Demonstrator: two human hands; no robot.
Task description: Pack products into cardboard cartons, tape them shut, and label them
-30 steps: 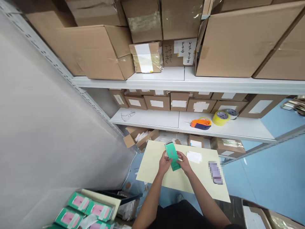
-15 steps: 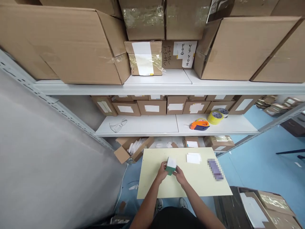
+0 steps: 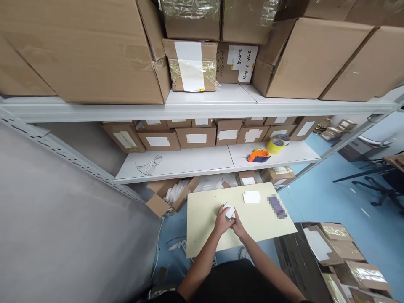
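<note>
Between my two hands is a small box (image 3: 229,210) with a white top and a bit of green showing below. My left hand (image 3: 222,220) wraps its left side and front, fingers over the edge. From the right, my right hand (image 3: 237,225) grips the same box near its lower corner. The box is held over the pale yellow board (image 3: 202,227); whether it touches the board I cannot tell. Most of its sides are hidden by my fingers. Beyond my hands, white paper labels (image 3: 251,197) lie on the board, with a pixelated purple item (image 3: 277,206) to their right.
On the middle shelf (image 3: 189,163) are eyeglasses (image 3: 149,166), an orange tape dispenser (image 3: 259,155) and yellow tape rolls (image 3: 275,145). Cardboard boxes line the shelves. An open carton (image 3: 159,206) stands left behind the board; a large carton of parcels (image 3: 341,240) sits at right.
The small box has been turned in my hands; its green side is now mostly covered. My left hand has moved across its front. The camera view has swung to the right.
</note>
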